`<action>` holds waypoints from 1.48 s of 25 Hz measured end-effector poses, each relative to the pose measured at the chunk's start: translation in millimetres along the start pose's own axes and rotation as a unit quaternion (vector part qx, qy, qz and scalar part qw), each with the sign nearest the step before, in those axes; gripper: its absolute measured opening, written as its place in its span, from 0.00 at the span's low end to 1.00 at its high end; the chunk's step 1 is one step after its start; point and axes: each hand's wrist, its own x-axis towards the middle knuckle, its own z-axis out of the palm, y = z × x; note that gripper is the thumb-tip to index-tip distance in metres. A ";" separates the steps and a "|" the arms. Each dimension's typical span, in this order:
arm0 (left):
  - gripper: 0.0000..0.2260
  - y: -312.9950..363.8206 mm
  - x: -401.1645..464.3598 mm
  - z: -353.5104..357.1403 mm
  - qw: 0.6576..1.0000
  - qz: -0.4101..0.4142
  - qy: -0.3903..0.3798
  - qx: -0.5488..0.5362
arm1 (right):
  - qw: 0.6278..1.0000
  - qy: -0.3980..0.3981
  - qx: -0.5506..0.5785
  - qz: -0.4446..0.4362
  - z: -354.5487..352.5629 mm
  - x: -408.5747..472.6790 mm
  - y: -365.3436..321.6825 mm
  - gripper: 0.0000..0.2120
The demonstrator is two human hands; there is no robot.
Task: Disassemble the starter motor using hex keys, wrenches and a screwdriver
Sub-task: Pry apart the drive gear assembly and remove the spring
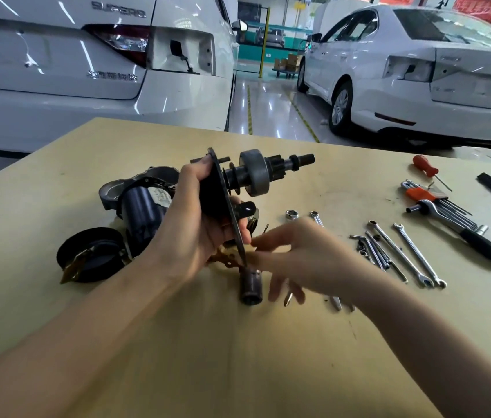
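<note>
Item one, the starter motor drive assembly [247, 176]: we hold it raised above the table [178, 342], its dark plate tilted and its shaft, with a grey drum and a small pinion, pointing to the right. Our left hand [190, 224] grips the plate, thumb hooked over its top edge and fingers curled around its lower part. Our right hand [286, 254] reaches in from the right with fingers loosely extended, fingertips at the plate's lower edge; we cannot tell whether they pinch anything there.

Item two, a small dark cylinder [250, 286]: it lies on the table just below the plate, near our right fingers.

Item three, the motor body [141, 212]: a dark cylinder leaning against the silver housing [117, 191], behind our left hand.

Item four, a round black end cap [90, 257] with copper-coloured strips, on the table to the left.

Item five, tools on the right side of the table: a loose socket [292, 214], two long combination wrenches [413, 254], a ratchet handle [473, 239], a set of hex keys [437, 199] in an orange holder, and a red-handled screwdriver [426, 168].

Item six, surroundings: two white cars [419, 73] parked beyond the table on a glossy floor.
</note>
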 end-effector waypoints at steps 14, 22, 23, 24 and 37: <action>0.15 -4.0 -13.2 15.7 0.994 -0.077 -0.082 0.002 | 0.889 0.129 0.419 -0.131 -19.5 8.2 9.9 0.13; 0.12 -12.3 -8.2 10.6 0.983 -0.063 -0.161 0.058 | 0.898 0.178 0.400 -0.049 -21.2 12.6 7.0 0.12; 0.16 -12.3 -7.0 8.0 0.982 -0.060 -0.172 0.042 | 0.894 0.190 0.405 -0.027 -25.1 16.3 6.8 0.15; 0.21 -11.9 -6.3 5.1 0.983 -0.051 -0.176 0.023 | 0.888 0.202 0.413 -0.007 -30.0 19.9 6.5 0.17; 0.27 -26.9 0.1 -0.9 0.629 0.204 -0.047 0.749 | 0.866 0.338 0.366 0.037 -48.1 52.6 18.4 0.17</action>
